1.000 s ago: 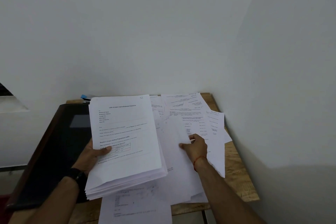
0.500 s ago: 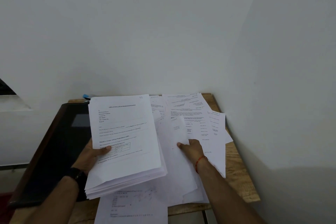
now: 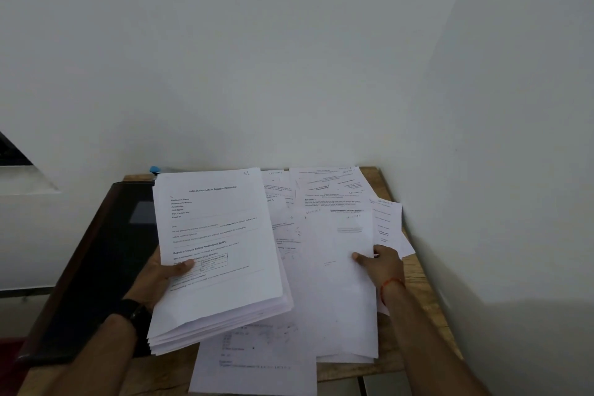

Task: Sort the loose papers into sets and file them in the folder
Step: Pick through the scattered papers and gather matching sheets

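My left hand (image 3: 160, 276) grips a thick stack of printed sheets (image 3: 218, 254) from its left edge, thumb on the top page, held tilted above the table. My right hand (image 3: 381, 262) pinches the right edge of a mostly blank white sheet (image 3: 337, 283) lying over the spread of loose papers (image 3: 328, 190) on the wooden table (image 3: 421, 283). A dark folder (image 3: 96, 267) lies open to the left, partly under the held stack.
White walls close the table in at the back and the right. A printed sheet (image 3: 257, 354) hangs over the table's front edge. A small blue object (image 3: 155, 169) peeks out behind the stack. A black watch is on my left wrist, a red thread on the right.
My right hand has shifted to the right along the loose papers and now pinches the edge of a larger blank sheet. The stack in my left hand has stayed put.
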